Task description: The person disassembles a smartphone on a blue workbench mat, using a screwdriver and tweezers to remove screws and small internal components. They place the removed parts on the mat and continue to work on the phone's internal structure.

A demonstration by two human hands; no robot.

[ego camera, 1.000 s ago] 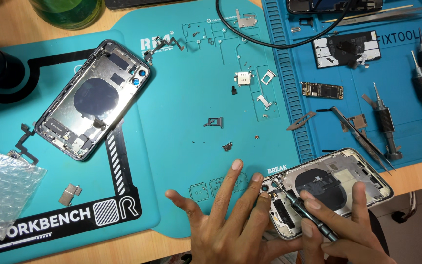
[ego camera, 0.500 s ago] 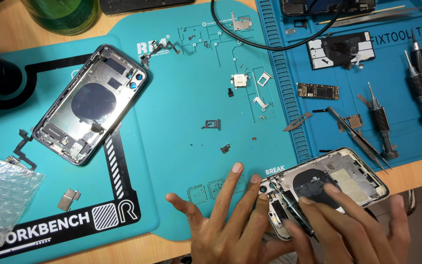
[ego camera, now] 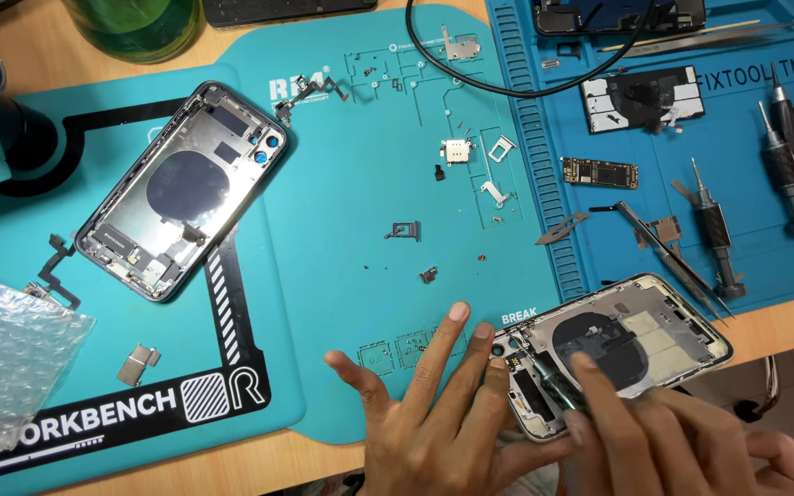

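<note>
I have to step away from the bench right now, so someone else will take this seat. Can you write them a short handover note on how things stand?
Left hand: flat, fingers spread on the teal mat, steadying the corner of the near phone housing.
Right hand: holds a thin tool, tip inside that housing near its camera end.
Done: both housings lie open; the second housing sits stripped at the left; small parts and screws are spread on the mat.
Left: the near housing holds its round coil and flex parts.
Screwdrivers and tweezers wait on the blue mat.
</note>
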